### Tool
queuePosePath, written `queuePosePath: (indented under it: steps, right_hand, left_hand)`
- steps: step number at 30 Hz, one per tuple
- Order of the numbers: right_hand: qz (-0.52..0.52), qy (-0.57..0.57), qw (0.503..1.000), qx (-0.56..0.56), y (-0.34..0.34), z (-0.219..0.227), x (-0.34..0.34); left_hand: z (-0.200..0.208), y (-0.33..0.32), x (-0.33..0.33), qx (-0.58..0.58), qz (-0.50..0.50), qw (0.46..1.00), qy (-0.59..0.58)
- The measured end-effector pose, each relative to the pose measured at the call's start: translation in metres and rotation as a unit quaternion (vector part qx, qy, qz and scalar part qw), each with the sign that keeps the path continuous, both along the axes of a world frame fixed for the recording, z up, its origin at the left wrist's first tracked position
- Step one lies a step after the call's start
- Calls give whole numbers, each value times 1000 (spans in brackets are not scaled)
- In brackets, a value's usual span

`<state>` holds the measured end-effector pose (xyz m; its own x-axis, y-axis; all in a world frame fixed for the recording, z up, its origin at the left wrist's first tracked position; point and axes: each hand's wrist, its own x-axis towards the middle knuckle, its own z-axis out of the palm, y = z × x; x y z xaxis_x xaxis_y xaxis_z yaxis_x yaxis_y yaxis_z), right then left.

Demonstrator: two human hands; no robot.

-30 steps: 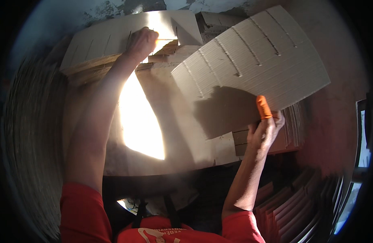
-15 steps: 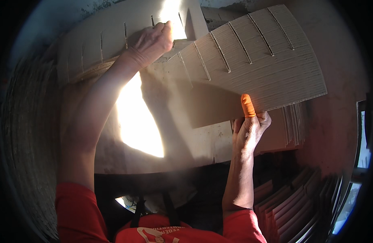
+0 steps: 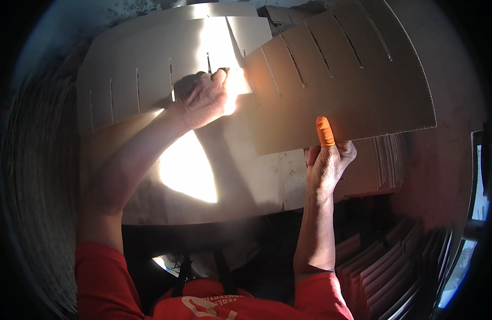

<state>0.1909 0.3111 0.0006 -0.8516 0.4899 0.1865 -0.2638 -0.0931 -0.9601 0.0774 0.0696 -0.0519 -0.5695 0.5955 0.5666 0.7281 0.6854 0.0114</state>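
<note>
My right hand (image 3: 330,162) grips a slotted brown cardboard sheet (image 3: 352,93) by its lower edge, fingers behind and thumb on the face. An orange finger cover (image 3: 325,132) sits on that thumb. The sheet is raised and tilted, its row of slits toward the upper edge. At the upper left, my left hand (image 3: 206,98) is closed on the lower edge of a second slotted cardboard sheet (image 3: 128,56), near its right end. Its slits run up from the lower edge. The two sheets come close beside the left hand; glare hides whether they touch.
Behind the second sheet another cardboard sheet (image 3: 240,9) shows. Under my hands lies a pale work surface (image 3: 278,184) with a bright sun patch (image 3: 187,170). Stacked cardboard (image 3: 387,162) stands at the right, more cardboard sheets (image 3: 385,277) at the lower right, and a tall stack (image 3: 38,186) at the left.
My left hand has come down toward me with the second sheet, uncovering another sheet behind it. The sheet in my right hand has tilted, and its face looks darker and smoother.
</note>
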Motion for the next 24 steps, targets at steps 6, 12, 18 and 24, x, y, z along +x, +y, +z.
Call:
queuePosePath:
  steps: [6, 12, 18, 24]
  right_hand:
    - [-5, -3, 1000, 13, -7, 7, 4]
    - [2, 40, 999, 12, -4, 5, 4]
    - [47, 56, 996, 47, 11, -30, 4]
    - [50, 15, 998, -25, 3, -19, 5]
  left_hand:
    - [13, 23, 40, 20, -47, 996, 78]
    - [23, 50, 97, -47, -89, 992, -72]
    - [6, 68, 143, -39, -50, 993, -100]
    - [63, 64, 106, -24, -65, 960, -271]
